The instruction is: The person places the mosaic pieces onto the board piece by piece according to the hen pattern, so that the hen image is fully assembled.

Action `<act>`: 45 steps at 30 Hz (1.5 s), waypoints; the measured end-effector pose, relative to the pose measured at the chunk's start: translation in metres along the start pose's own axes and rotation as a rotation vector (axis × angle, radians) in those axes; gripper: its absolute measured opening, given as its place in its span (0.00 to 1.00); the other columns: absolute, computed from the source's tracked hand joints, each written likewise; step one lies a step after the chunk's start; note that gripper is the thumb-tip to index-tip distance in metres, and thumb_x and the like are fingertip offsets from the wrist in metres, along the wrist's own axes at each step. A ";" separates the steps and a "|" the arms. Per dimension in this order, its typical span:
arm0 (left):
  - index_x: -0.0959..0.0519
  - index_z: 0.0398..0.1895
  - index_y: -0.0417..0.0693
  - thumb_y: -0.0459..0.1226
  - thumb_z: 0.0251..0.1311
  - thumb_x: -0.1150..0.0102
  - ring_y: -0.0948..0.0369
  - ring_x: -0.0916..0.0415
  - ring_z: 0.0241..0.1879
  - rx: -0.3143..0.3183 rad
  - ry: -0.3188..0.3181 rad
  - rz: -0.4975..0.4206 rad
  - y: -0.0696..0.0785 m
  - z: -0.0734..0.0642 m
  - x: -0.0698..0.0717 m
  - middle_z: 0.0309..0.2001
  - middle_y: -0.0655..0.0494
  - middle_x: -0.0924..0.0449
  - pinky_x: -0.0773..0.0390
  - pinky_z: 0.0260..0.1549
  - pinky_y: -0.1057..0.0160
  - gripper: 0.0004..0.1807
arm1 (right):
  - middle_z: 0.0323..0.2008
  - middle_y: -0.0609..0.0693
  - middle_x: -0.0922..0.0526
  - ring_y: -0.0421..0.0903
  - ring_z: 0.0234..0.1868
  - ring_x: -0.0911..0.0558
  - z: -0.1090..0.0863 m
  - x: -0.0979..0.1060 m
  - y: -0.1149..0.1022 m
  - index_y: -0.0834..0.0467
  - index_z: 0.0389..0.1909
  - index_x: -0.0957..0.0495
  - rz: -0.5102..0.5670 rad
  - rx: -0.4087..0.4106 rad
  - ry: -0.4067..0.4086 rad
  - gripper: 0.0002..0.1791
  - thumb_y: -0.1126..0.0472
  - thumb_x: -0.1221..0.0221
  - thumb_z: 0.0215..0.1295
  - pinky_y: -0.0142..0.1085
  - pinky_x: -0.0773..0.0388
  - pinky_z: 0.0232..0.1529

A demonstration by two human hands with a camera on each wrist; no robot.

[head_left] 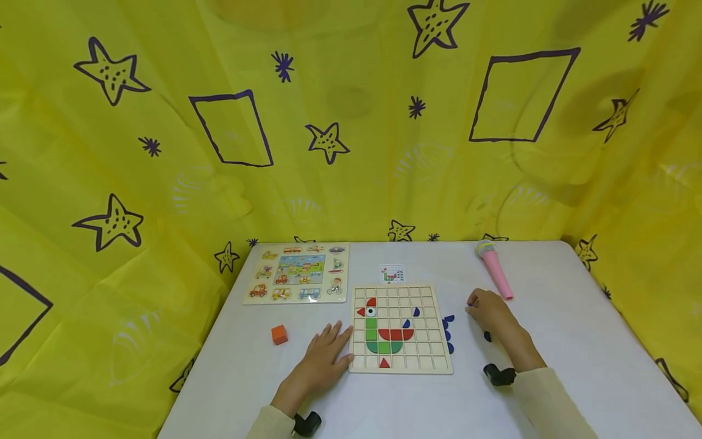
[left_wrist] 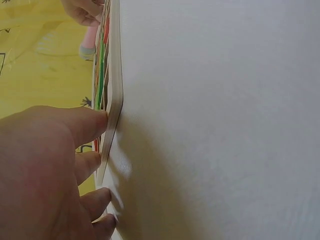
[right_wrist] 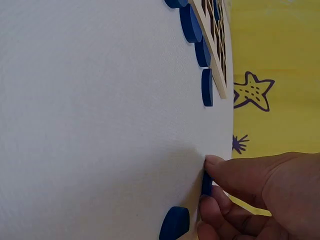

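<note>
A square wooden grid board [head_left: 428,364] lies on the table with red, green and blue pieces forming a bird shape. My left hand [head_left: 320,364] rests at its left edge, fingers extended, with thumb and index finger touching the rim. Right of the board, my right hand [head_left: 493,314] pinches a small blue puzzle piece [right_wrist: 206,184] between thumb and fingers, close to the tabletop. Another blue piece [right_wrist: 175,223] lies loose near that hand. Several blue half-round pieces [head_left: 451,347] line the board's right edge. Behind the board is a small pattern card [head_left: 392,274] with a similar bird.
A vehicle picture puzzle [head_left: 342,294] lies at the back left, with an orange cube [head_left: 280,335] in front of it. A pink toy microphone [head_left: 496,271] lies at the back right. Yellow patterned cloth [head_left: 362,195] hangs behind and beside the white table [head_left: 219,378].
</note>
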State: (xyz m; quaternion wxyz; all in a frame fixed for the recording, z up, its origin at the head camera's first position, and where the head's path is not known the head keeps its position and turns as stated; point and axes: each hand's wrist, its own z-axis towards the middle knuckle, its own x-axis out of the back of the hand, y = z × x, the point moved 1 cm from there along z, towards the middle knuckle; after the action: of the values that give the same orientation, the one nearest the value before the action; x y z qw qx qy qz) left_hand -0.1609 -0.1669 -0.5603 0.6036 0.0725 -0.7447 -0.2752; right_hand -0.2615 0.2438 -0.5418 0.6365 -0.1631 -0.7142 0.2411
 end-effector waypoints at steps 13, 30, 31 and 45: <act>0.38 0.83 0.57 0.52 0.77 0.46 0.43 0.54 0.84 0.010 0.001 0.002 -0.001 0.001 -0.001 0.84 0.48 0.46 0.52 0.80 0.34 0.35 | 0.44 0.57 0.20 0.51 0.41 0.21 0.005 -0.034 -0.058 0.60 0.54 0.17 0.017 0.119 -0.064 0.12 0.62 0.37 0.74 0.50 0.22 0.46; 0.39 0.84 0.58 0.52 0.78 0.47 0.43 0.55 0.84 0.009 -0.011 0.006 -0.002 0.001 0.000 0.85 0.48 0.47 0.52 0.80 0.34 0.35 | 0.42 0.53 0.22 0.48 0.42 0.24 0.014 -0.058 -0.072 0.62 0.49 0.17 0.096 0.176 -0.110 0.08 0.65 0.37 0.74 0.43 0.20 0.48; 0.39 0.84 0.58 0.52 0.78 0.47 0.43 0.55 0.84 0.010 -0.012 0.005 -0.002 0.001 0.000 0.85 0.48 0.47 0.52 0.80 0.34 0.35 | 0.41 0.53 0.22 0.47 0.41 0.24 0.014 -0.058 -0.072 0.62 0.48 0.17 0.108 0.178 -0.106 0.07 0.66 0.37 0.74 0.43 0.21 0.47; 0.38 0.83 0.56 0.51 0.77 0.46 0.42 0.54 0.84 -0.003 0.000 0.000 -0.001 0.001 0.000 0.84 0.47 0.45 0.52 0.80 0.33 0.35 | 0.37 0.52 0.22 0.47 0.39 0.24 0.014 -0.056 -0.074 0.62 0.43 0.17 0.134 0.150 -0.084 0.03 0.67 0.37 0.73 0.40 0.22 0.44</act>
State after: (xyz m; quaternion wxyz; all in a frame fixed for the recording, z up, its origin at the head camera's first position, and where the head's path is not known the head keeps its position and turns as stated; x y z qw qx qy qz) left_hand -0.1622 -0.1676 -0.5614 0.6038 0.0713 -0.7443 -0.2764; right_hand -0.2620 0.1502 -0.5478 0.5989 -0.1523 -0.7077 0.3425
